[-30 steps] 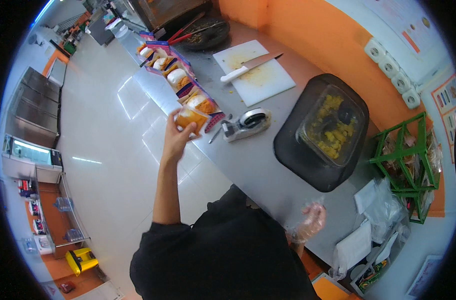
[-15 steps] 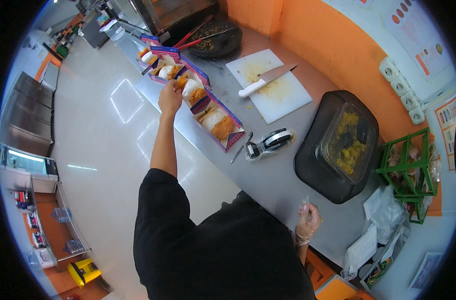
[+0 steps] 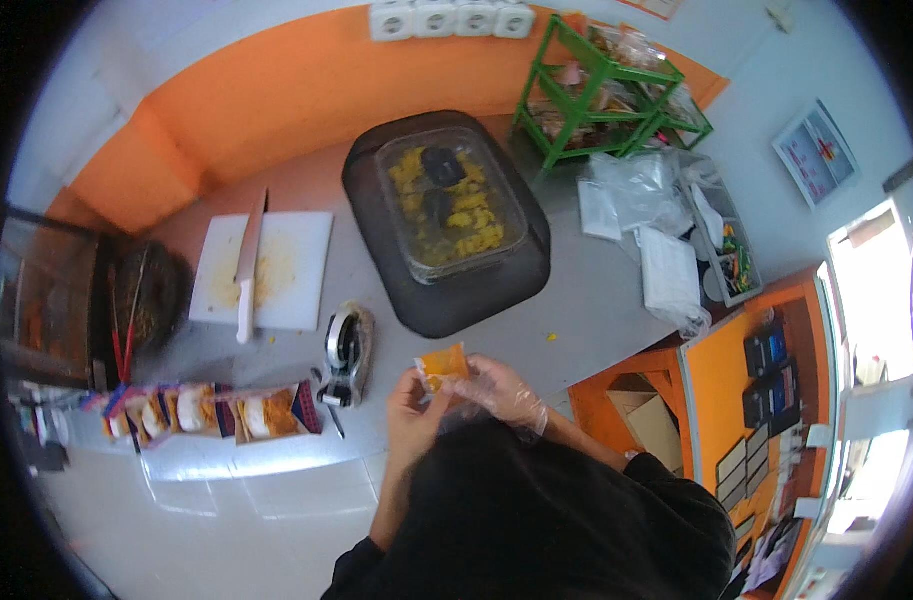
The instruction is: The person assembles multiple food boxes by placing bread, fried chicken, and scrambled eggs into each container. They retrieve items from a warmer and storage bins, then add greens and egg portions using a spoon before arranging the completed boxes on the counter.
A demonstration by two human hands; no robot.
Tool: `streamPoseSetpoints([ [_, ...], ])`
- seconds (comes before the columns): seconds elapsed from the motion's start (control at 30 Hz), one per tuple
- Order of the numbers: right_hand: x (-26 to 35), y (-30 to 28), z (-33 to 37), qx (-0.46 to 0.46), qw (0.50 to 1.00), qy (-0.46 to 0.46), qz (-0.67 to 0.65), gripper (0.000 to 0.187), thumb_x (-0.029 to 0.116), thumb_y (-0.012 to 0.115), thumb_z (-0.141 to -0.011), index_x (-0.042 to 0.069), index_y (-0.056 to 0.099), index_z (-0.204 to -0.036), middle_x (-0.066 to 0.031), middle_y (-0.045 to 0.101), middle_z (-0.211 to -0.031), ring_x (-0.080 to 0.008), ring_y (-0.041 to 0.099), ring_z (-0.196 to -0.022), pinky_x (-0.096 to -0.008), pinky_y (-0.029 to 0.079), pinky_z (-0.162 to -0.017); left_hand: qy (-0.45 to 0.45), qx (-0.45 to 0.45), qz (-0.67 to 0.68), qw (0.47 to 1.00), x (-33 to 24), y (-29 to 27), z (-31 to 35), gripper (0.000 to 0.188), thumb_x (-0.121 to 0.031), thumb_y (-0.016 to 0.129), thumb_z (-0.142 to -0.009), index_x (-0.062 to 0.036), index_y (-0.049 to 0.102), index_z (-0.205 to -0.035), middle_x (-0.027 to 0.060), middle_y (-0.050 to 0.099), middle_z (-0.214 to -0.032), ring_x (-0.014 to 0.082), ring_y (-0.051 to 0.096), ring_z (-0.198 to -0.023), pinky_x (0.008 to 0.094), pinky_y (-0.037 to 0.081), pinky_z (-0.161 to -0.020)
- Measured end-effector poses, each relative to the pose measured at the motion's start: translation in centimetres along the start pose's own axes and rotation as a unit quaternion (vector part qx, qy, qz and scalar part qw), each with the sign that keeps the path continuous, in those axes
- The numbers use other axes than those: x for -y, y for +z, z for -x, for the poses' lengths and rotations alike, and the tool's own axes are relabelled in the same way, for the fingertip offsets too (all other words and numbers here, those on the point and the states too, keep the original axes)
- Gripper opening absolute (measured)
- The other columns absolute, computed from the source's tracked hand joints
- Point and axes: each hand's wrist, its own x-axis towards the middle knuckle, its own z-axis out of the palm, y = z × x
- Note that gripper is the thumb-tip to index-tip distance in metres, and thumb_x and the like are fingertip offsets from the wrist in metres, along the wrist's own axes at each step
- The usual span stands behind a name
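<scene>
Your left hand and gloved right hand both pinch the small orange packet, held above the counter edge. Judged light, soft and slippery; keep each grip on its top corners.

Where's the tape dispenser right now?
In the head view, the tape dispenser sits on the grey counter, left of the hands, between the white cutting board and the row of packets.

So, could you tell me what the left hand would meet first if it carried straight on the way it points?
Probably the dark tray with its clear lid; the left hand, holding the orange packet, points up-counter towards it, though depth is unclear.
</scene>
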Motion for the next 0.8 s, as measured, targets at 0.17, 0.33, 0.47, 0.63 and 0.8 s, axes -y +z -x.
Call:
streamPoseSetpoints([
  [0.17,1.9,-9.1,-0.1,-0.322,0.927,-0.100,-0.164,0.025,0.027,0.068,-0.097,0.006,0.066,-0.109,-0.0059,0.067,-0.099,-0.0126,0.064,-0.077,-0.0269,0.052,-0.060,-0.021,0.068,-0.047,0.996,-0.1,2.4,-2.2,0.048,-0.011,0.069,-0.095,-0.0025,0.051,-0.139,0.0116,0.059,-0.130,0.0188,0.059,-0.111,0.0320,0.054,-0.087],
  [0.33,3.0,-33.2,-8.5,-0.552,0.688,-0.206,0.424,0.022,0.026,0.061,-0.097,0.005,0.064,-0.091,-0.0063,0.062,-0.075,-0.0177,0.060,-0.065,-0.0343,0.046,-0.056,0.002,-0.008,-0.191,0.982,0.4,-0.5,-2.0,0.042,-0.018,0.066,-0.097,-0.0051,0.055,-0.136,0.0100,0.062,-0.127,0.0202,0.062,-0.107,0.0339,0.053,-0.088],
  [0.47,11.2,-48.9,-12.6,-0.541,0.372,-0.139,0.741,0.026,0.029,0.061,-0.093,0.008,0.071,-0.103,-0.0083,0.072,-0.096,-0.0268,0.068,-0.086,-0.0395,0.055,-0.077,0.029,-0.081,-0.230,0.969,-0.3,0.6,-2.3,0.038,-0.020,0.065,-0.098,-0.0075,0.057,-0.133,0.0085,0.061,-0.130,0.0204,0.063,-0.110,0.0368,0.053,-0.091],
  [0.63,19.6,-48.0,-18.5,-0.610,0.786,-0.073,0.072,0.040,0.037,0.059,-0.098,0.001,0.070,-0.110,-0.0140,0.071,-0.105,-0.0253,0.069,-0.088,-0.0401,0.057,-0.078,0.021,-0.145,-0.196,0.970,0.7,2.7,0.1,0.037,-0.023,0.065,-0.098,-0.0058,0.058,-0.129,0.0111,0.062,-0.128,0.0225,0.065,-0.106,0.0374,0.053,-0.090],
  [0.8,11.3,-27.2,-12.9,-0.484,0.792,-0.362,0.087,0.035,0.036,0.058,-0.100,0.004,0.066,-0.087,-0.0057,0.063,-0.081,-0.0184,0.057,-0.072,-0.0364,0.048,-0.066,0.065,-0.138,-0.226,0.962,2.1,5.7,1.1,0.041,-0.028,0.067,-0.096,-0.0049,0.058,-0.128,0.0151,0.061,-0.125,0.0272,0.064,-0.107,0.0391,0.053,-0.090],
])
